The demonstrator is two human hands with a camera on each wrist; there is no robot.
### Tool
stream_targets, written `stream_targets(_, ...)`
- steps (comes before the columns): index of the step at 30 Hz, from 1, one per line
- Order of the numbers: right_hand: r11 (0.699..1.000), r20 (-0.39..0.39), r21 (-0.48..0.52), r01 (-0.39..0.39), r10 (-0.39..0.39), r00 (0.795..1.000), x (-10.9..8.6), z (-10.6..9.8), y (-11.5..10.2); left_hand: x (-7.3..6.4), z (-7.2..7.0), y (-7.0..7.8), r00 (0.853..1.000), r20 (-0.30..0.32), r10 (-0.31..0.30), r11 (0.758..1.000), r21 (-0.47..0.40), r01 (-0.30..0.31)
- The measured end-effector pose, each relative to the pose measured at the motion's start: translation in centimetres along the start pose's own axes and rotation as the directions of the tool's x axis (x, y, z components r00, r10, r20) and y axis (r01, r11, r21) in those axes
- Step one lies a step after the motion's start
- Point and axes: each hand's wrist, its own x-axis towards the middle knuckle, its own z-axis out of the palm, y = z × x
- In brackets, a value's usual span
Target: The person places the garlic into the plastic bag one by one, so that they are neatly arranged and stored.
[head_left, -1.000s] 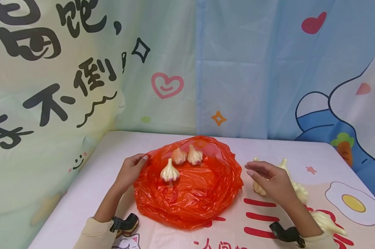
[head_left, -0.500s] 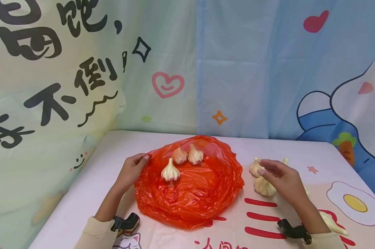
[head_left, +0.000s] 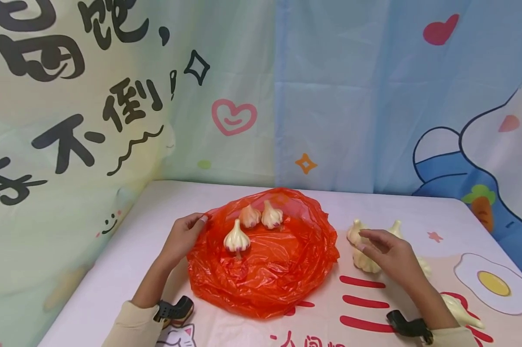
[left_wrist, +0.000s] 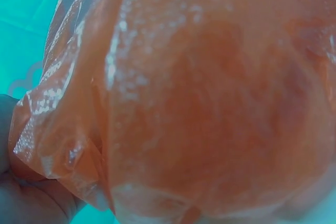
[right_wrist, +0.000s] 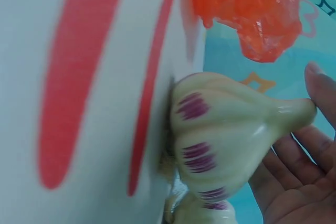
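A red plastic bag [head_left: 269,274] lies spread with its mouth wide on the table. My left hand [head_left: 182,238] pinches its left rim between thumb and fingers; in the left wrist view the bag film covers most of the picture. Inside the bag sit three garlic bulbs, one pale bulb [head_left: 236,238] in front of the other two. On the right, my right hand [head_left: 393,255] hovers over more garlic with fingers loosely bent. The right wrist view shows a purple-streaked garlic bulb [right_wrist: 220,129] standing on the table, its stem close to the thumb.
Several garlic bulbs are grouped under and around the right hand, partly hidden by it. Another garlic bulb [head_left: 462,312] lies by the right forearm. The table [head_left: 326,332] has a printed cover, and a printed curtain [head_left: 326,96] hangs behind its back edge.
My right hand has moved away from the bag's right side, rightward over the garlic bulbs, then dipped slightly. The left hand keeps its grip on the bag rim.
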Motion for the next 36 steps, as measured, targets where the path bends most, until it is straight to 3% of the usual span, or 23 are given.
stream_targets(8,1.0,0.047,-0.025,-0.009,0.01,0.999,-0.34,0.42,0.11,0.02,0.03,-0.19,1.0,0.0,0.003,1.0,0.005,-0.003)
stream_targets(13,0.998,0.08,-0.054,0.043,-0.038,0.996,-0.43,0.5,0.09,-0.11,0.04,-0.05,1.0,-0.005,0.002,1.0,0.009,-0.002)
stream_targets(19,0.985,0.068,-0.141,0.103,-0.094,0.993,-0.45,0.62,0.14,-0.24,0.06,0.22,1.0,0.0,0.003,1.0,0.01,-0.003)
stream_targets(27,0.987,0.057,-0.161,0.022,-0.013,0.998,-0.54,0.59,-0.17,-0.11,0.02,0.29,1.0,-0.003,0.005,1.0,0.025,-0.005)
stream_targets(36,0.985,0.065,-0.17,0.023,-0.012,0.998,-0.64,0.24,-0.09,-0.15,0.02,0.17,1.0,-0.004,-0.003,1.0,0.004,0.003)
